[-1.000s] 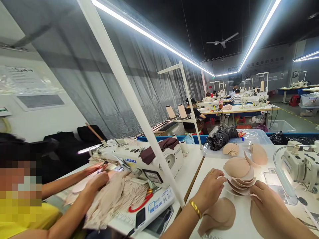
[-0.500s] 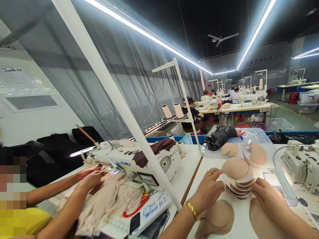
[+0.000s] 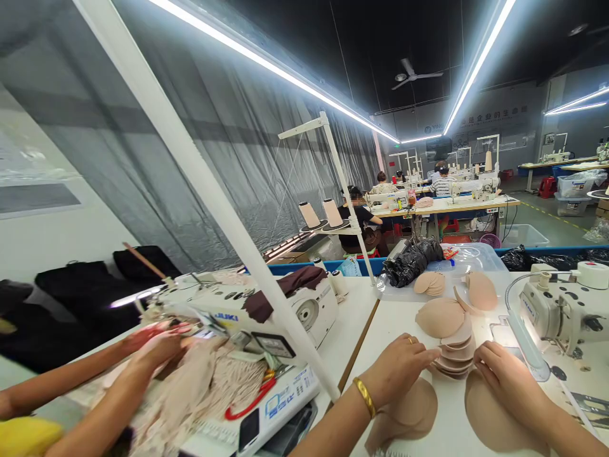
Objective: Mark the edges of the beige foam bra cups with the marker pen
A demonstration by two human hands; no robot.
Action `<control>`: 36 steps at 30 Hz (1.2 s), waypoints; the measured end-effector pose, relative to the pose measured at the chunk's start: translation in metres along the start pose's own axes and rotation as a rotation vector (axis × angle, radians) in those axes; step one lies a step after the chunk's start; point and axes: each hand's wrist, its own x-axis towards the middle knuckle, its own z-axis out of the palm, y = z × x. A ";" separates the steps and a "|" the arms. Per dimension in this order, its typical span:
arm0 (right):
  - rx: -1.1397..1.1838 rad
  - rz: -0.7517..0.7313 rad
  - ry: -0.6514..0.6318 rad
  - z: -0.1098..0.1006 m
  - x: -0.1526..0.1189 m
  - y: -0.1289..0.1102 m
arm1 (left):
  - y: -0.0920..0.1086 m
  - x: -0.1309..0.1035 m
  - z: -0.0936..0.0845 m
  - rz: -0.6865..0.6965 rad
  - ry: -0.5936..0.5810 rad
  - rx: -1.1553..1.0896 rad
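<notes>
A stack of beige bra cups point(image 3: 455, 363) lies on the white table between my hands, with more cups leaning on its far side. My left hand point(image 3: 404, 371), with a gold bracelet and a ring, has its fingertips together at the left edge of the stack. From the right, my right hand point(image 3: 507, 374) bends its fingers in against the opposite edge; its thumb is mostly hidden. A loose beige cup point(image 3: 416, 403) lies under my left wrist. Another large beige cup point(image 3: 490, 412) is partly covered by my right hand.
Beyond the stack, smaller beige pieces point(image 3: 429, 284) and a black plastic bundle point(image 3: 413, 263) rest on a clear plastic lid point(image 3: 469, 257). A sewing machine point(image 3: 554, 311) stands at right. On the left, a co-worker's hands point(image 3: 159, 346) handle fabric beside another sewing machine point(image 3: 285, 304); a white pole point(image 3: 209, 190) slants between.
The view has turned slightly right. My left fingers have come down from the upper cup to the stack's lower left edge. My right hand stays beside the stack.
</notes>
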 end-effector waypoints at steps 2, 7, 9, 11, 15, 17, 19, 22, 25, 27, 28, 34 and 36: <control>0.020 -0.005 0.013 0.000 -0.006 -0.003 | 0.002 -0.002 -0.003 -0.005 0.015 0.010; 0.068 -0.054 0.049 0.001 -0.028 -0.008 | 0.010 -0.016 -0.017 -0.079 0.119 0.015; 0.077 -0.054 0.055 0.001 -0.035 -0.008 | 0.018 -0.021 -0.020 -0.075 0.145 0.012; 0.084 -0.041 0.053 0.000 -0.041 -0.006 | 0.028 -0.023 -0.019 -0.035 0.154 -0.003; 0.120 -0.064 0.034 -0.006 -0.053 0.001 | 0.048 -0.023 -0.010 0.085 0.141 -0.021; 0.147 -0.124 0.014 -0.011 -0.062 0.004 | 0.054 -0.020 -0.004 0.124 0.112 -0.019; 0.183 -0.132 0.010 -0.014 -0.072 0.007 | 0.056 -0.014 0.002 0.126 0.067 -0.038; 0.291 0.034 0.081 -0.011 -0.089 0.019 | 0.054 -0.001 0.011 0.077 0.016 -0.087; 0.403 0.214 0.150 0.001 -0.102 0.047 | 0.052 0.006 0.012 0.010 0.035 -0.157; 0.414 0.275 0.132 0.008 -0.109 0.073 | 0.053 0.003 0.003 -0.067 0.082 -0.249; 0.395 0.293 0.112 0.011 -0.112 0.085 | 0.053 -0.001 -0.003 -0.117 0.112 -0.311; 0.094 0.208 0.189 -0.003 -0.106 0.099 | 0.047 -0.062 -0.025 -0.518 0.246 -0.921; 0.085 0.141 0.107 -0.013 -0.092 0.075 | 0.039 -0.082 -0.018 -0.755 0.279 -1.102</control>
